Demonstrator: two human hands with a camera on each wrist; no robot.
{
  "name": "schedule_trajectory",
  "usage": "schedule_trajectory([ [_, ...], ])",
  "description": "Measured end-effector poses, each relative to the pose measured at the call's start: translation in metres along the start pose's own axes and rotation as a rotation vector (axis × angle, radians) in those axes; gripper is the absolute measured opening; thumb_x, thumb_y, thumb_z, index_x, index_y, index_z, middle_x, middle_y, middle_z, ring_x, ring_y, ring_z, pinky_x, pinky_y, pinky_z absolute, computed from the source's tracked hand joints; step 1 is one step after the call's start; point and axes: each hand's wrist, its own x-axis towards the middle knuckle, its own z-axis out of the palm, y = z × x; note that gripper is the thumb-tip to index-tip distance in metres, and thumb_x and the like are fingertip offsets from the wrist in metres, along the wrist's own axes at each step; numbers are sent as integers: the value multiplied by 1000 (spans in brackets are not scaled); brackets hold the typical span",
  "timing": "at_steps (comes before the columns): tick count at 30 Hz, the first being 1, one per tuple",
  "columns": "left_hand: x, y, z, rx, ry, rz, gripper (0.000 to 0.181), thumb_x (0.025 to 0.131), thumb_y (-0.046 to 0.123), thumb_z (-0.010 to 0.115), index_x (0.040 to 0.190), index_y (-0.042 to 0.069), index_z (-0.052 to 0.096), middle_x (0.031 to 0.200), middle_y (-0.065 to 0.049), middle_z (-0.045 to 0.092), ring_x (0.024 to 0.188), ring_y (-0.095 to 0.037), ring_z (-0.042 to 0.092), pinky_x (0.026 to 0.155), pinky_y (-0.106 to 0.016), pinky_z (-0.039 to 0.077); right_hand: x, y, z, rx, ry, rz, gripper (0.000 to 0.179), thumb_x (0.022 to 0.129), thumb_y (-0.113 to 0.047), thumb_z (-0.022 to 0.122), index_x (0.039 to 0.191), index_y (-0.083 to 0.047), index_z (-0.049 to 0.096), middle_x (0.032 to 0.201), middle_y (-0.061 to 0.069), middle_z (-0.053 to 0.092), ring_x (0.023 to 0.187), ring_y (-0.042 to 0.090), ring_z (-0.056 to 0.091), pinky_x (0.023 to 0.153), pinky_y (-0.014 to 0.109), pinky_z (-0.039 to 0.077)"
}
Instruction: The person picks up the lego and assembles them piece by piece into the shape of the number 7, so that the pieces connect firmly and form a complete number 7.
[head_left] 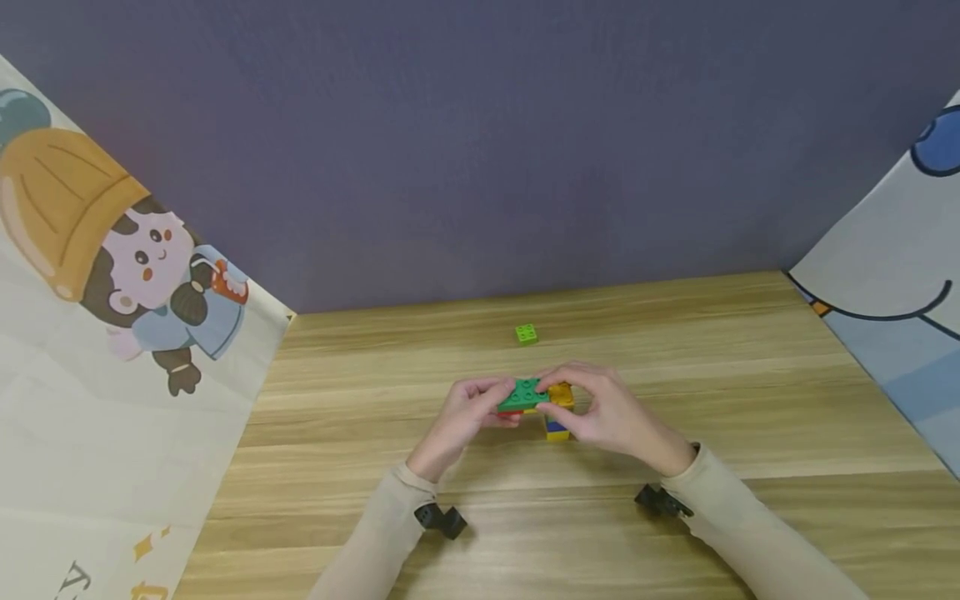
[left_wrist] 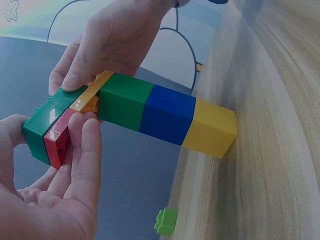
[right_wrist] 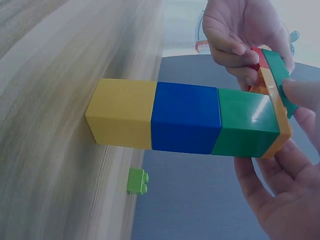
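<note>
A tower of toy building bricks stands on the table: a yellow brick (left_wrist: 212, 127) at the bottom, then a blue brick (left_wrist: 167, 114) and a tall green brick (left_wrist: 125, 101). Across its top lies an orange brick (head_left: 561, 395), jutting out to the left. A long green brick (head_left: 525, 394) sits over the orange brick's left part, with a red brick (left_wrist: 57, 139) under its outer end. My left hand (head_left: 463, 414) pinches the long green and red bricks between thumb and fingers. With thumb and fingers, my right hand (head_left: 611, 412) grips the long green brick's right end.
A small lime-green brick (head_left: 527, 334) lies on the wooden table (head_left: 360, 358) beyond the hands. A dark blue-grey panel (head_left: 480, 167) rises at the table's back edge. Printed sheets (head_left: 202, 467) stand along both sides.
</note>
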Motion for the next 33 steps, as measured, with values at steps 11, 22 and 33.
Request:
schedule_trajectory([
  [11, -5, -1, -2, 2, -26, 3, 46, 110, 25, 55, 135, -12, 64, 106, -8, 79, 87, -13, 76, 87, -33, 65, -6, -2, 7, -33, 23, -25, 30, 88, -7, 87, 112, -19, 76, 116, -3, 79, 107, 18, 75, 92, 43, 64],
  [22, -11, 2, 2, 109, -24, 48, 42, 107, 25, 62, 138, -5, 66, 116, -20, 77, 96, -22, 75, 91, -36, 64, -18, 3, 16, -21, 92, -26, 47, 82, 2, 89, 123, -10, 69, 120, 7, 78, 108, 24, 76, 94, 40, 63],
  [33, -15, 2, 4, 170, 29, 115, 36, 104, 17, 67, 133, -4, 69, 115, -23, 76, 90, -9, 73, 92, -48, 64, -22, 2, 20, 4, 116, 16, 52, 81, 2, 90, 126, -7, 64, 120, 9, 77, 106, 21, 75, 94, 38, 63],
])
